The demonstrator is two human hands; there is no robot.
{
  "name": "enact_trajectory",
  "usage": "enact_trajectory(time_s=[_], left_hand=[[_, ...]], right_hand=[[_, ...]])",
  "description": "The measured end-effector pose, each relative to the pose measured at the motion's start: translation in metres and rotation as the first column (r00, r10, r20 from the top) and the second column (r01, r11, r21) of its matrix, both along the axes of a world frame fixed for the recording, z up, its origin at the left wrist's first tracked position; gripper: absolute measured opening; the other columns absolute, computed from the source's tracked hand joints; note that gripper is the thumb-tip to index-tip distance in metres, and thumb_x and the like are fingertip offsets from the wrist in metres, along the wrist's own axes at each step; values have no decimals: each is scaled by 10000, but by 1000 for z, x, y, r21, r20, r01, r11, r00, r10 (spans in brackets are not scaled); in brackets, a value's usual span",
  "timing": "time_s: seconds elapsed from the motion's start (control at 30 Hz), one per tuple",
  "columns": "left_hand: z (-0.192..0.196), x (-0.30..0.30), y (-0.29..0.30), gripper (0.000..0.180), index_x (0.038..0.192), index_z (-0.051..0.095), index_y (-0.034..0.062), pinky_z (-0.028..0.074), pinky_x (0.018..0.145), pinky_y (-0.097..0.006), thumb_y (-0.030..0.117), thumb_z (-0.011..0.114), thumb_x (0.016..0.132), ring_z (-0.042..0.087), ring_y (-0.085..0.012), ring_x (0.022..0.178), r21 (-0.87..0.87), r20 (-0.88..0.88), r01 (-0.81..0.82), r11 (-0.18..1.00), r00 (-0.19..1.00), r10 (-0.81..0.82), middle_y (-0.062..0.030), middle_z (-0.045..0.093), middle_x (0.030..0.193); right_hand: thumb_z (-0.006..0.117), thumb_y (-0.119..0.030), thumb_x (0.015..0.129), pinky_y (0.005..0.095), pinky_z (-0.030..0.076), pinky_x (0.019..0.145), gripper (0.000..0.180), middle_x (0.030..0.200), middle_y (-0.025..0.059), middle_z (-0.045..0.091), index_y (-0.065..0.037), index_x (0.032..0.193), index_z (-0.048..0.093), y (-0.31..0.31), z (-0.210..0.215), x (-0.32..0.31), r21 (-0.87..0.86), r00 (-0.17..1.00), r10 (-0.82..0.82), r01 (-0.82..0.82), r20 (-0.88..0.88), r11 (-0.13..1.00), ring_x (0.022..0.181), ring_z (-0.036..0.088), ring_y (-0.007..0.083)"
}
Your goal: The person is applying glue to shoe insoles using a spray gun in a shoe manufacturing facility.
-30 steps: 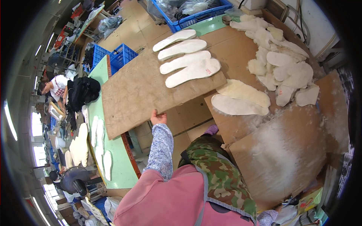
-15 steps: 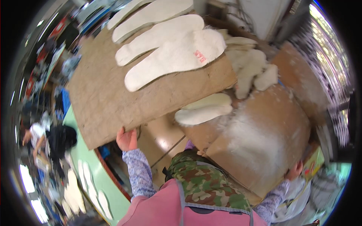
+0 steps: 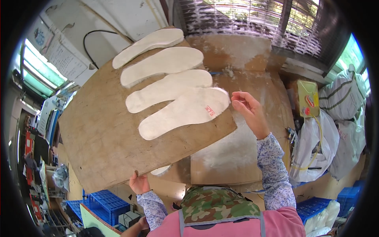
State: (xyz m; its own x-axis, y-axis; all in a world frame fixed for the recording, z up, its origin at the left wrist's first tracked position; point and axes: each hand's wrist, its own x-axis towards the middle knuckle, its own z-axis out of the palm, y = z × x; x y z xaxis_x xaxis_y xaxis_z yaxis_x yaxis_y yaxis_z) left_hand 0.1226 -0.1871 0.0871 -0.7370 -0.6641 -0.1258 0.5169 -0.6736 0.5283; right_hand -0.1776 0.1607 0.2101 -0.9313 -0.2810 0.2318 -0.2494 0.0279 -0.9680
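The red-marked insole (image 3: 179, 114) lies flat on the brown board (image 3: 98, 146), nearest the body in a row of four. Its upper side meets the neighbouring insole (image 3: 169, 90) towards the right, while a gap opens between the two at their left ends.

Its long axis slants from lower left to upper right, and the broad upper-right end points at the right hand (image 3: 251, 114). The insole thus lies directly left of that hand, which is the nearer of the two — fingertips just beside the edge, contact not determinable.

The right forearm rises from the lower right, with the wrist bent slightly left. The fingers are loosely curled, a gap shows between the tips, and nothing is seen held. The left hand (image 3: 139, 184) is clamped on the board's lower edge; the fingers underneath are hidden.

Two further insoles (image 3: 162, 66) lie higher on the board, roughly parallel. Below its lower edge a white piece (image 3: 161, 170) shows in part. Beyond, to the right: fluff-dusted cardboard (image 3: 231, 158) and a white plastic bag (image 3: 312, 146). A blue crate (image 3: 108, 205) stands lower left.
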Motion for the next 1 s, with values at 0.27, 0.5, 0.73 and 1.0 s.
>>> enact_trajectory(time_s=[0.27, 0.5, 0.73, 1.0], left_hand=[[-10, -36, 29, 375, 1126, 574, 11, 422, 955, -451, 49, 567, 753, 546, -273, 1102, 48, 104, 88, 995, 990, -93, -116, 621, 1136], [-23, -39, 36, 348, 1125, 566, -4, 463, 918, -429, 43, 555, 780, 569, -268, 1083, 105, 56, 175, 979, 982, -182, -126, 618, 1141], [-23, -31, 41, 309, 1102, 583, 15, 494, 876, -405, 55, 563, 796, 588, -251, 1058, 110, 68, 176, 978, 981, -184, -117, 630, 1123], [-18, -23, 50, 312, 1085, 593, 21, 495, 869, -397, 33, 572, 774, 591, -248, 1044, 131, 42, 96, 987, 994, -103, -97, 649, 1084]], right_hand=[[602, -81, 835, 212, 460, 604, 240, 796, 6, 604, -13, 1063, 571, 38, -32, -4, -9, 983, -182, 182, 18, 983, 665, 536, 62], [576, -61, 847, 161, 390, 488, 187, 687, -47, 513, -29, 1031, 574, 63, -25, 24, -128, 974, -111, 138, 199, 982, 568, 474, 14], [646, -9, 807, 140, 343, 525, 243, 733, -79, 462, -62, 1036, 583, 61, -28, 35, -90, 964, -218, 233, 150, 968, 611, 430, -12], [597, -49, 873, 164, 294, 546, 33, 696, -81, 438, -59, 877, 628, 67, -28, 45, -92, 962, -268, 272, 54, 958, 594, 358, 5]])
